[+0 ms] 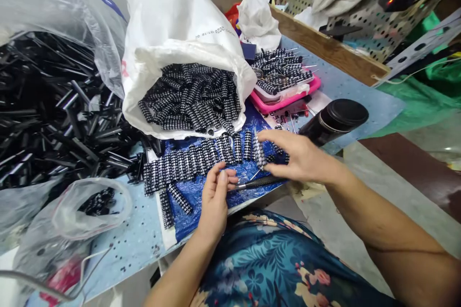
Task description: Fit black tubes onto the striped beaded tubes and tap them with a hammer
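At the desk's (137, 244) near edge, the left hand (216, 196) pinched a black tube (257, 183); the right hand (295, 156), fingers spread flat, risked scattering the row of capacitors (201, 158).

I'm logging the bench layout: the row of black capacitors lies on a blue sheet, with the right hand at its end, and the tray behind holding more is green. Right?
Not quite. The tray is pink, not green; the head view shows it. The rest holds: the row of capacitors lies on the blue sheet, with the right hand at its end.
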The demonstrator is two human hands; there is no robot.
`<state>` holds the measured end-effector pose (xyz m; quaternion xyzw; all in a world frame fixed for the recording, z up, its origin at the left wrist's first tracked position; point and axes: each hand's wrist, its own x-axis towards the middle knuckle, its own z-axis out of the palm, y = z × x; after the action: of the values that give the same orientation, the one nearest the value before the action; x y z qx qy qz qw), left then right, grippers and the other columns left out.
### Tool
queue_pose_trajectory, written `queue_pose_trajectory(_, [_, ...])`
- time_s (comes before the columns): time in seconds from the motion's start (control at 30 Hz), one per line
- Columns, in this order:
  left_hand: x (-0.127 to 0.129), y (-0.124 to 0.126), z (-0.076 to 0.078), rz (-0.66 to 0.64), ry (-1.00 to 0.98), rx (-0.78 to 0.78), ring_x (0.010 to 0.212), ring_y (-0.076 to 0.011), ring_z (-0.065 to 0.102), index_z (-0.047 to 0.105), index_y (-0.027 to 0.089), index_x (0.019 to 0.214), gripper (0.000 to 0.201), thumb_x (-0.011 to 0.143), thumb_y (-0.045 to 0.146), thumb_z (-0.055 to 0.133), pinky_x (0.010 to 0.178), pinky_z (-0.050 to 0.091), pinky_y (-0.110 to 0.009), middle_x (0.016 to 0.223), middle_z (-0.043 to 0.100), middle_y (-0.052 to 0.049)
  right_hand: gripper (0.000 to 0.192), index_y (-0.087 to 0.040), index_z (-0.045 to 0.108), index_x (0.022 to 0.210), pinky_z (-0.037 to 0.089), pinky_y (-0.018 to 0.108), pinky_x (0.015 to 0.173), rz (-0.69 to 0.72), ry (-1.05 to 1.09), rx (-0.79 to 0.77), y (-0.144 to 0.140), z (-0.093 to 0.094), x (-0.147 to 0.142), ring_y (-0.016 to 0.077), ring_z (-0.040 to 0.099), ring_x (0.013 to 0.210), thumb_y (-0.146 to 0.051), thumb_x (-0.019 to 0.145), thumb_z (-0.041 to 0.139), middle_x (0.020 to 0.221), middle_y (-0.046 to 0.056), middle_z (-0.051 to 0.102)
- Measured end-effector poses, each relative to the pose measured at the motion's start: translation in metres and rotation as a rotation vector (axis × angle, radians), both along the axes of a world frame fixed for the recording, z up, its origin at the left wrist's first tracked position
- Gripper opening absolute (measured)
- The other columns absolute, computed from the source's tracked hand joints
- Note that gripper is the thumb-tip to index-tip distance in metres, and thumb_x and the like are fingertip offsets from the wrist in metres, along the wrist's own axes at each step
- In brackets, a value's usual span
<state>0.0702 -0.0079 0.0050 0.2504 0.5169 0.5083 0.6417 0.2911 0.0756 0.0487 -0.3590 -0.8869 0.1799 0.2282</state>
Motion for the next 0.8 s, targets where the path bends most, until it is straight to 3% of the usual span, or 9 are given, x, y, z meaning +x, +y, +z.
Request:
queue_pose_trajectory(0.07, [0.005, 0.006, 0.003, 0.051, -0.138, -0.03, 0.079, -0.0126, 0.061, 0.051, 0.021, 0.128, 0.058, 0.083, 0.053, 0.069, 0.07, 0.049, -0.024, 0.1, 0.065, -0.006, 0.055, -0.014, 0.049, 0.135, 0.042, 0.038, 0.11, 0.121, 0.112, -0.024, -0.015, 0.001, -0.029, 0.0235, 0.05, 0.128, -0.024, 0.084, 0.068, 0.135, 0.012, 0.055])
queue_pose_trajectory(0.17, [0.0, 0.009, 0.006, 0.089, -0.241, -0.073, 0.054, -0.0072, 0.048, 0.055, 0.017, 0.114, 0.048, 0.08, 0.047, 0.072, 0.049, 0.037, -0.019, 0.075, 0.057, 0.001, 0.045, -0.014, 0.055, 0.128, 0.044, 0.035, 0.107, 0.301, 0.159, -0.144, -0.015, -0.006, -0.059, 0.0211, 0.052, 0.126, -0.031, 0.089, 0.071, 0.134, 0.011, 0.056])
queue_pose_trajectory(0.27, [-0.015, 0.006, 0.005, 0.143, -0.203, -0.109, 0.051, -0.006, 0.043, 0.055, 0.015, 0.106, 0.047, 0.077, 0.045, 0.075, 0.043, 0.029, -0.018, 0.077, 0.057, 0.001, 0.023, -0.015, 0.063, 0.112, 0.048, 0.033, 0.096, 0.122, 0.172, -0.092, 0.014, -0.018, -0.068, 0.0188, 0.06, 0.107, -0.032, 0.099, 0.059, 0.116, 0.009, 0.065])
queue_pose_trajectory(0.33, [-0.025, 0.003, 0.005, 0.16, -0.192, -0.135, 0.053, -0.0067, 0.045, 0.055, 0.014, 0.104, 0.048, 0.075, 0.046, 0.076, 0.042, 0.03, -0.017, 0.079, 0.058, 0.0, 0.019, -0.015, 0.066, 0.107, 0.046, 0.036, 0.089, -0.009, -0.013, 0.04, 0.042, -0.025, -0.073, 0.0204, 0.059, 0.099, -0.021, 0.102, 0.048, 0.106, 0.009, 0.066])
queue_pose_trajectory(0.43, [-0.032, -0.002, 0.004, 0.124, -0.216, -0.145, 0.056, -0.0076, 0.046, 0.056, 0.013, 0.102, 0.049, 0.074, 0.047, 0.077, 0.042, 0.031, -0.017, 0.077, 0.058, -0.002, 0.022, -0.013, 0.069, 0.096, 0.04, 0.038, 0.078, 0.076, -0.467, 0.186, 0.074, -0.029, -0.087, 0.0263, 0.052, 0.098, -0.01, 0.098, 0.047, 0.103, 0.012, 0.063])
queue_pose_trajectory(0.5, [-0.035, -0.004, 0.004, 0.096, -0.222, -0.121, 0.056, -0.0076, 0.047, 0.057, 0.012, 0.101, 0.047, 0.076, 0.048, 0.075, 0.042, 0.031, -0.017, 0.077, 0.058, -0.002, 0.021, -0.013, 0.07, 0.092, 0.035, 0.037, 0.072, 0.152, -0.653, 0.213, 0.086, -0.03, -0.099, 0.0281, 0.05, 0.097, -0.01, 0.096, 0.05, 0.1, 0.013, 0.061])
queue_pose_trajectory(0.8, [-0.05, -0.004, -0.005, 0.095, -0.241, -0.089, 0.053, -0.0074, 0.047, 0.056, 0.013, 0.101, 0.041, 0.082, 0.046, 0.07, 0.043, 0.031, -0.017, 0.077, 0.06, -0.002, 0.022, -0.012, 0.068, 0.087, 0.029, 0.037, 0.069, 0.178, -0.799, 0.242, 0.096, -0.036, -0.118, 0.0271, 0.05, 0.092, -0.013, 0.097, 0.049, 0.097, 0.014, 0.058])
